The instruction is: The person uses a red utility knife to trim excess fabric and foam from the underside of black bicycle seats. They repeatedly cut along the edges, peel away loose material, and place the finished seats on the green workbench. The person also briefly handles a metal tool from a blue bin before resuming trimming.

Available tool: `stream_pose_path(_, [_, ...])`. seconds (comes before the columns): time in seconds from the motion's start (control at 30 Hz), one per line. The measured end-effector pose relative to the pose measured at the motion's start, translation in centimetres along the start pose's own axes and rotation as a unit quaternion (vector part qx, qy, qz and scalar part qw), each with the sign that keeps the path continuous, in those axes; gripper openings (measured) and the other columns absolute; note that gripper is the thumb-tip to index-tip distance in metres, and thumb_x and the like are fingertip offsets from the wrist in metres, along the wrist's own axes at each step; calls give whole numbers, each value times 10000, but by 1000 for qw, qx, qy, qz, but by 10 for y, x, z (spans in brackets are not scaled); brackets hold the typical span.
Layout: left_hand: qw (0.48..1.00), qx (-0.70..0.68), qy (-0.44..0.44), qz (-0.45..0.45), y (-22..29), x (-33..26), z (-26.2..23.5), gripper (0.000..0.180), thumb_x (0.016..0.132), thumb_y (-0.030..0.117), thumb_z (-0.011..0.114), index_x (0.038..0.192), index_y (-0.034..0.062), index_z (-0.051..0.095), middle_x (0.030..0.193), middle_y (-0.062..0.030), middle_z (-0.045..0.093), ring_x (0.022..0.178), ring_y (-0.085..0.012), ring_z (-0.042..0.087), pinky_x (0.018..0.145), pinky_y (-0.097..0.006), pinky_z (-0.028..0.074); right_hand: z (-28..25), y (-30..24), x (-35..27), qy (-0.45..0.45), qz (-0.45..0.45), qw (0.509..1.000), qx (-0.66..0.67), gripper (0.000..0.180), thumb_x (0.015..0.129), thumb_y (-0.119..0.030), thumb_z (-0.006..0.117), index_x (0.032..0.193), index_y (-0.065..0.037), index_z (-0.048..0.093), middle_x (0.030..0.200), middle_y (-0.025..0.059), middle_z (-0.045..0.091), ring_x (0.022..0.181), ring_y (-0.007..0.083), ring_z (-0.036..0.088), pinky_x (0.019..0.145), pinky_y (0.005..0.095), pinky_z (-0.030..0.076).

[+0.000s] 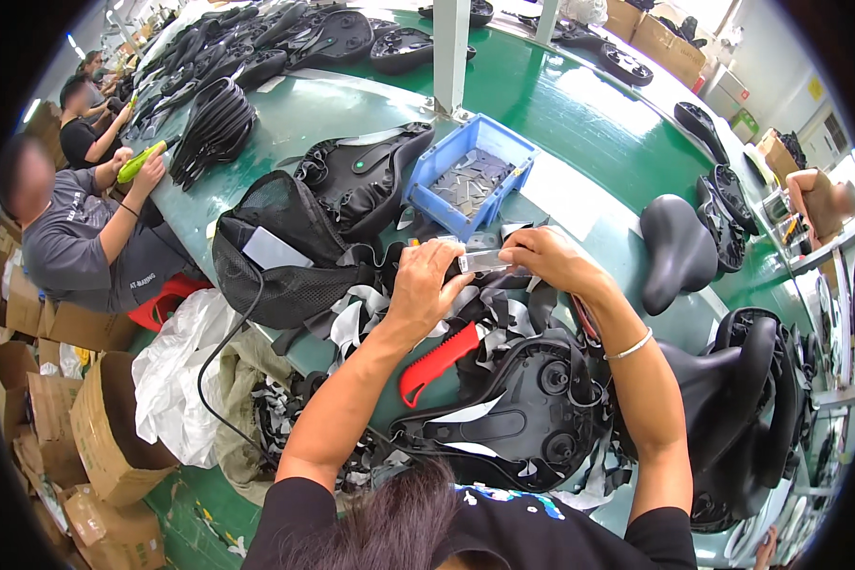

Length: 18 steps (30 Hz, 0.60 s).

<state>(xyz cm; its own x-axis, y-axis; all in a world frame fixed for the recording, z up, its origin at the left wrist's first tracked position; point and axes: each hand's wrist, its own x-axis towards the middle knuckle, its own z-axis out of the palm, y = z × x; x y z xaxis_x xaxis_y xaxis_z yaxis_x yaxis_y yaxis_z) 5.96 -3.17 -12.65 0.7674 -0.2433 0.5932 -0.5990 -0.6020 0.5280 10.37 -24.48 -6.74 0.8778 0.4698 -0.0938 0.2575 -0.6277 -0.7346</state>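
Observation:
My left hand (426,285) and my right hand (553,258) meet above the table, both closed on a small, flat, clear plastic case (485,260). Its contents are too small to make out. Just beyond it stands a blue bin (437,215) with thin dark-grey flat pieces inside. Below my hands a red-handled utility knife (440,365) lies on black and grey trimmed scraps (351,321). Nearer to me an upturned black bicycle saddle (503,418) shows its underside.
A black mesh bag (290,296) holding a white box (275,249) sits left of my hands. Black saddles (676,249) lie at right, more (216,128) at far left. A metal post (450,57) rises behind the bin. A co-worker (76,228) sits at left near cardboard boxes (114,427).

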Motion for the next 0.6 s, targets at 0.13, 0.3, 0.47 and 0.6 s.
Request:
stream_pose_path(0.13, [998, -22, -13, -55, -6, -4, 2, 353, 760, 204, 734, 1028, 53, 562, 964, -97, 597, 904, -271, 571, 824, -378, 395, -9, -10, -5, 31, 51, 998, 18, 297, 826, -288, 659, 744, -4, 632, 604, 40, 574, 559, 115, 474, 522, 301, 361])
stream_pose_path(0.3, [996, -64, -20, -59, 4, 4, 4, 387, 788, 364, 710, 996, 54, 609, 930, -83, 603, 879, -252, 567, 813, -373, 382, 3, -7, -3, 72, 61, 995, 15, 376, 729, -361, 754, 717, -9, 622, 573, 60, 544, 536, 133, 481, 509, 324, 399])
stream_pose_path(0.47, [967, -164, -69, -181, -6, 7, 7, 447, 810, 503, 651, 866, 60, 661, 828, -51, 609, 834, -227, 563, 793, -371, 359, 2, -13, -12, 52, 5, 995, 90, 367, 753, -345, 734, 744, 6, 626, 573, 60, 537, 545, 144, 487, 535, 331, 414])
stream_pose_path(0.6, [975, -133, -35, -176, -3, 8, 10, 439, 791, 485, 683, 841, 49, 661, 799, -58, 616, 770, -218, 565, 755, -355, 378, -1, -19, -20, 77, 32, 996, 38, 354, 770, -335, 713, 762, 9, 632, 567, 55, 533, 547, 145, 480, 535, 338, 401])
